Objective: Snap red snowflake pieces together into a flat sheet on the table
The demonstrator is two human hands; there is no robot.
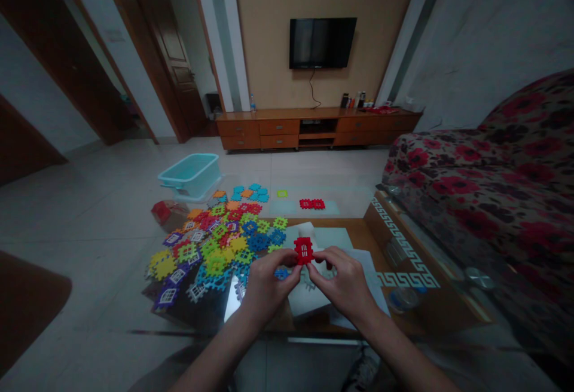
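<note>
A red plastic building piece (304, 251) with notched edges and a window-like grid is held up over the glass table. My left hand (272, 278) pinches its left side between thumb and fingers. On its right side, my right hand (341, 277) grips it the same way. To the left of my hands spreads a heap of similar notched pieces (219, 245) in yellow, green, blue, purple, orange, red and white. Farther back, red window pieces (312, 204) lie side by side on the glass, with a lime-green frame piece (281, 193) to their left.
A light-blue plastic tub (191, 174) stands at the far left of the table. Blue and orange pieces (251, 193) lie near it. White papers (359, 260) show beneath the glass. A flowered sofa (484, 183) is on the right, and a wooden TV cabinet (278, 129) stands by the wall.
</note>
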